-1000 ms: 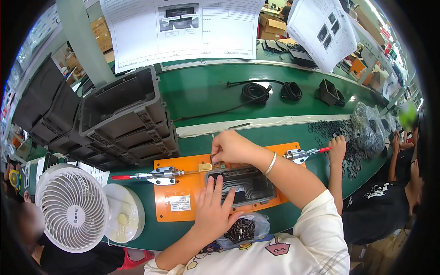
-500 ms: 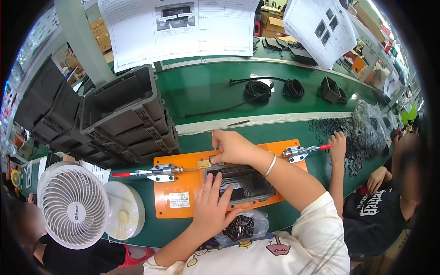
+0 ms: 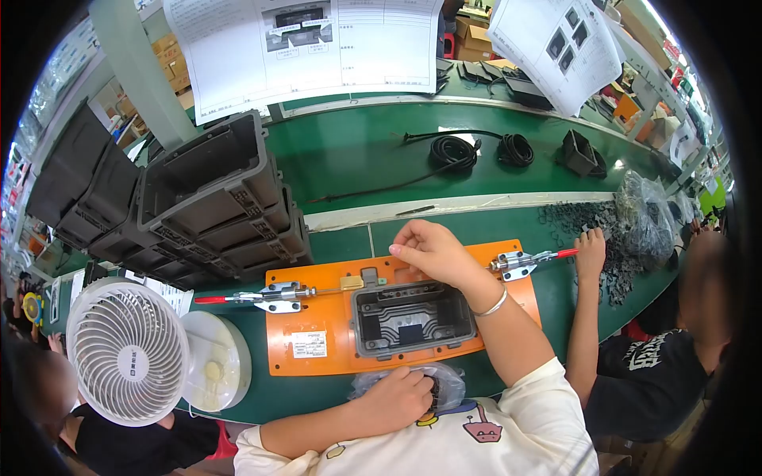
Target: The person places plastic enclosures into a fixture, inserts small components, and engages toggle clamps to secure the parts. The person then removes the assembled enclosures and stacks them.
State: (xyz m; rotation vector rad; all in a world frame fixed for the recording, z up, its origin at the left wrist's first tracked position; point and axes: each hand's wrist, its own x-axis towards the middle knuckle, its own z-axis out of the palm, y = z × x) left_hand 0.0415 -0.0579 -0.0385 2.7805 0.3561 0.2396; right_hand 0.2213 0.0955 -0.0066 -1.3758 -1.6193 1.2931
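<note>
Green tabletop (image 3: 341, 243) carried orange fixture (image 3: 329, 317); dark housing (image 3: 389, 324) sat seated, uncovered. Left hand (image 3: 402, 395) covered bag (image 3: 451, 386), grip hidden; right hand (image 3: 431, 251) hovered loosely curled, seemingly empty.

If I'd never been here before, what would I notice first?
Probably the bright orange plate in the middle of the green bench, with an open grey box on it and a red-handled clamp at each end. Next might be the big white fan on the left, with dark bins stacked beyond it. The person's right hand is above the plate's far side.
</note>
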